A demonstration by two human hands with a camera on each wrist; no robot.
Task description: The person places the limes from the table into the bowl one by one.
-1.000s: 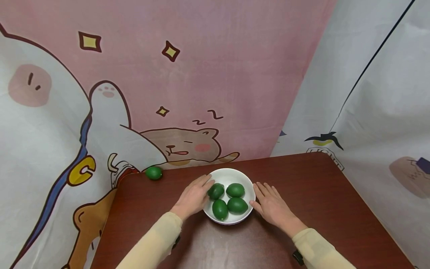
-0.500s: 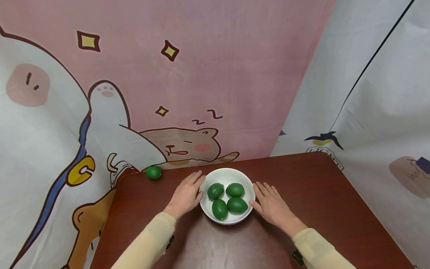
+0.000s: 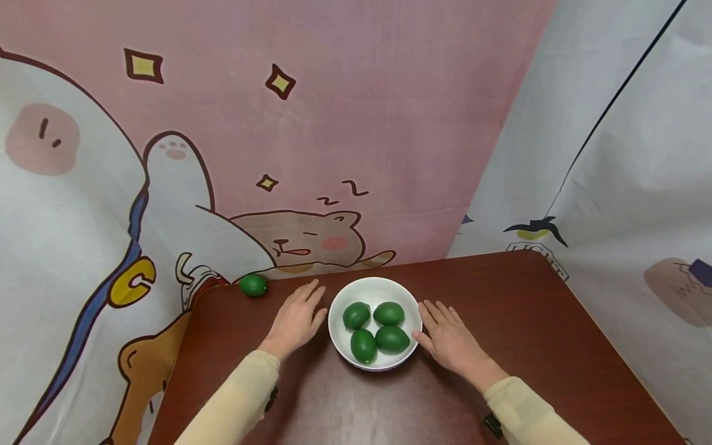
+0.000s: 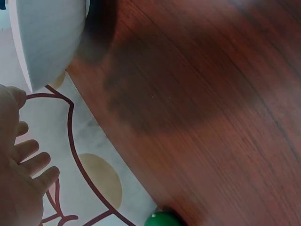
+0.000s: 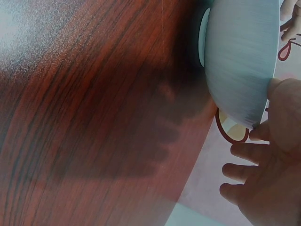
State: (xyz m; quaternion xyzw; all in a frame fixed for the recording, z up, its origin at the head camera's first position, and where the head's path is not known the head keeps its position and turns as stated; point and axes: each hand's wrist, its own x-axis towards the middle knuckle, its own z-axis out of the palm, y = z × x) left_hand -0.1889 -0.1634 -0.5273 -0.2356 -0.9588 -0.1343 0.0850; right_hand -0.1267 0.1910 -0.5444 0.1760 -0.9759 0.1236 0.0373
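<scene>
A white bowl [image 3: 377, 363] stands on the table with several green limes [image 3: 363, 345] in it. My left hand [image 3: 295, 321] is just left of the bowl, apart from its rim, fingers extended and holding nothing. On the other side my right hand [image 3: 455, 346] has its fingers spread, with the thumb and a fingertip at the rim. In the right wrist view the right thumb meets the edge of the bowl [image 5: 241, 56]. One more lime [image 3: 253, 285] lies at the far left edge of the table.
The dark reddish wooden table [image 3: 534, 321] has its far edge against a cartoon-printed cloth [image 3: 389, 136]. Another light cloth [image 3: 628, 185] hangs along the right side.
My left hand has moved left, off the bowl's rim and away from it. The right hand, the bowl and the limes have stayed in place.
</scene>
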